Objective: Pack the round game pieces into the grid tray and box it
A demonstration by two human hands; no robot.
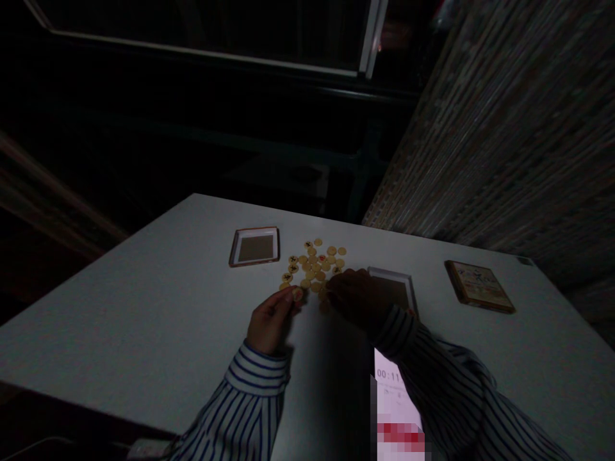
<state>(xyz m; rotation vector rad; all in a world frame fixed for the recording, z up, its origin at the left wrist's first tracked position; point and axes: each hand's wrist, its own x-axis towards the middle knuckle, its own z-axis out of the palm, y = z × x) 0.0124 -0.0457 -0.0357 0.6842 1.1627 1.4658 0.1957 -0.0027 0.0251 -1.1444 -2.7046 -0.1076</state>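
Round xiangqi pieces lie in a loose spread on the white table, some showing black or red characters and many looking blank. My left hand is at the near left of the spread, its thumb and fingers pinched on one xiangqi piece with a reddish mark. At the near right of the pieces is my right hand, dark and in shadow. Its fingertips reach down to the pieces, and whether they grip one cannot be made out.
A shallow open box tray lies at the back left. Another box tray is partly behind my right arm. A closed printed box sits at the right. A lit phone showing a timer lies under my right forearm. A bead curtain hangs behind.
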